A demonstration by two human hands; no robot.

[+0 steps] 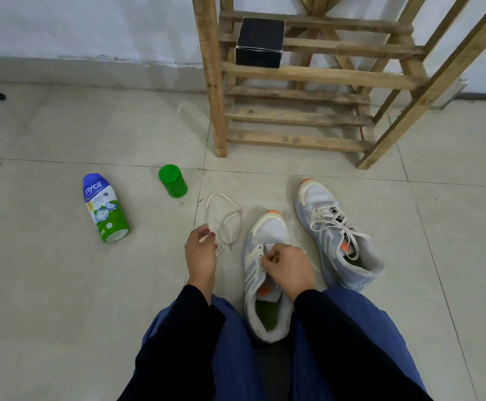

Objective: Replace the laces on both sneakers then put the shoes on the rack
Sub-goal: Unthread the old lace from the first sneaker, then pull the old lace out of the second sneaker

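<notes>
Head view: left hand (pixel 200 253) pinches loose lace (pixel 206 211) on floor (pixel 62 285); right hand (pixel 289 267) grips unlaced sneaker (pixel 267 227), exact hold unclear; laced sneaker (pixel 337 241) alongside.

Between our knees on the floor (pixel 62 285) lies the unlaced sneaker (pixel 262 244), toe pointing away from us toward the rack (pixel 299 117). Our right hand (pixel 289 269) sits on its eyelet area, pinching there. Our left hand (pixel 201 251), just left of that sneaker, pinches the loose lace (pixel 225 211), which loops on the floor ahead of the hand. The laced sneaker (pixel 337 235) lies just right of the unlaced one and a little farther out. The rack stands beyond both, before the wall (pixel 91 24), with a box (pixel 260 41) on one of its shelves. Left of the lace stands a small jar (pixel 173 180); farther left a bottle (pixel 104 208) lies on its side.
</notes>
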